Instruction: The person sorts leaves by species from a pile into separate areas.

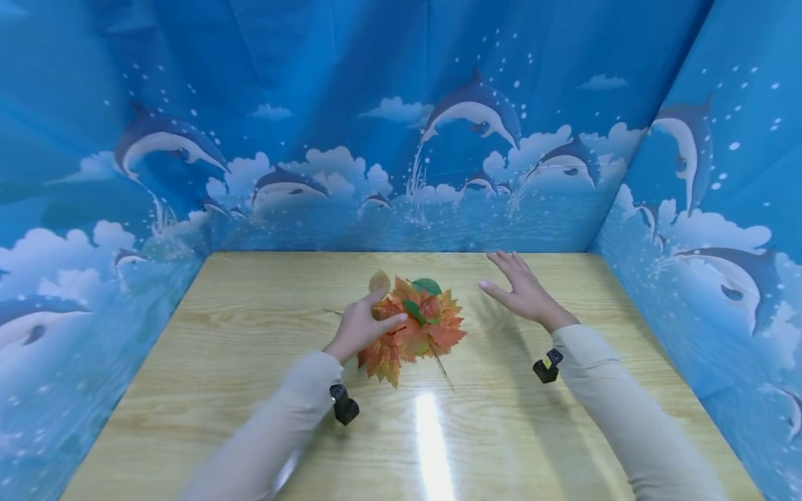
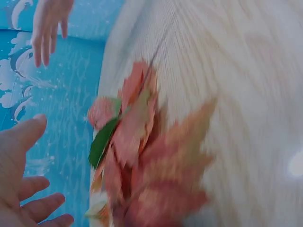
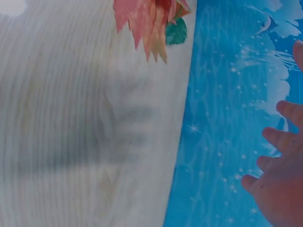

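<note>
A heap of orange-red maple leaves (image 1: pixel 447 335) lies around the middle of the wooden table. Among them are a green leaf (image 1: pixel 428 286) at the back and a pale yellowish leaf (image 1: pixel 379 281) just beyond my left fingertips. One thin stem pokes out toward the front. Over the heap's left side is my left hand (image 1: pixel 357 330), thumb and fingers spread apart; in the left wrist view nothing sits between them. My right hand (image 1: pixel 525 296) hovers to the right of the heap with fingers extended, holding nothing, and its shadow falls on the table.
The wooden table (image 1: pixel 250 334) meets a blue curtain (image 1: pixel 351 223) printed with dolphins and clouds along its back and sides. A bright light reflection (image 1: pixel 432 438) shows on the tabletop in front of the leaves. Small black cameras sit on both wrists.
</note>
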Available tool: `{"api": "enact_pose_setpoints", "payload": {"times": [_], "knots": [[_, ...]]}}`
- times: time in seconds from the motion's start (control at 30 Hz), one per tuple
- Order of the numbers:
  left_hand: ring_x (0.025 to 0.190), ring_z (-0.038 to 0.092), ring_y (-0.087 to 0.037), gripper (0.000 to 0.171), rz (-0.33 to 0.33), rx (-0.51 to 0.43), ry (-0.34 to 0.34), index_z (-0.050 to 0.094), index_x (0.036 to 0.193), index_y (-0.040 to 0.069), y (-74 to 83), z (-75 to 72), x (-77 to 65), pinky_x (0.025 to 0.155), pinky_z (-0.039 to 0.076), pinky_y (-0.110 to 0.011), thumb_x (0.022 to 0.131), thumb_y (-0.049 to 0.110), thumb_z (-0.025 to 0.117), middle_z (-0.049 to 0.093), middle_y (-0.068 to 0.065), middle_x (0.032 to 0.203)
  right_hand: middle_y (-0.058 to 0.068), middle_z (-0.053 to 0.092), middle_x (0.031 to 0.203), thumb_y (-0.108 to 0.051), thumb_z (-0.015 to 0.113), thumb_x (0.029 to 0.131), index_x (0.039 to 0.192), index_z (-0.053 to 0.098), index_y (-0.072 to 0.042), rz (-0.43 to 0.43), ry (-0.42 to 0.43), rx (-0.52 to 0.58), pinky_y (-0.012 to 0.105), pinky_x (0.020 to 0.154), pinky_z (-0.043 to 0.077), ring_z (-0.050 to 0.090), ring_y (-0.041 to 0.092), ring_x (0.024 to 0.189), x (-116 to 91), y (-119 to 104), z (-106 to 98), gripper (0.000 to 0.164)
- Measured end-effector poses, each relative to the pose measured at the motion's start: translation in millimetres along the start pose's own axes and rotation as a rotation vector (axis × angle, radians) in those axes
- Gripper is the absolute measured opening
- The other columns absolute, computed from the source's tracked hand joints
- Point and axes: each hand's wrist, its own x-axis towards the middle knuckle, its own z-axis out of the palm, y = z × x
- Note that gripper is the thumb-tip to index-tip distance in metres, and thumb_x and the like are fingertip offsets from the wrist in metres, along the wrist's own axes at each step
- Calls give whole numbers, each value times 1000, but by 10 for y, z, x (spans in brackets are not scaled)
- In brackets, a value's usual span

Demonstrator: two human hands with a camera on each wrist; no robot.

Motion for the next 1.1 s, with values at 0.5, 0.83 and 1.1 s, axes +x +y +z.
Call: {"api": "enact_pose_setpoints", "payload": {"times": [0.5,0.83,1.1], "knots": [[121,55,-28,63,-135,-344,119,49,140,8,41,432,7,94,51,-41,86,29,73,57,-12,134,11,18,159,-50,45,98,153,22,-18,63,1,248,61,111,22,17,35,144,263,-23,495,68],[108,64,-25,55,-167,-401,178,57,130,-1,45,558,78,83,56,-33,85,24,75,65,-14,118,14,28,155,-43,47,100,150,30,-14,70,30,354,56,112,27,26,35,141,410,-26,731,61],[93,67,-18,46,-259,-377,218,64,121,0,134,611,134,76,56,-31,84,24,76,71,-7,100,15,30,153,-38,48,101,149,33,-11,117,20,404,54,108,35,37,39,135,482,-61,855,58]]}}
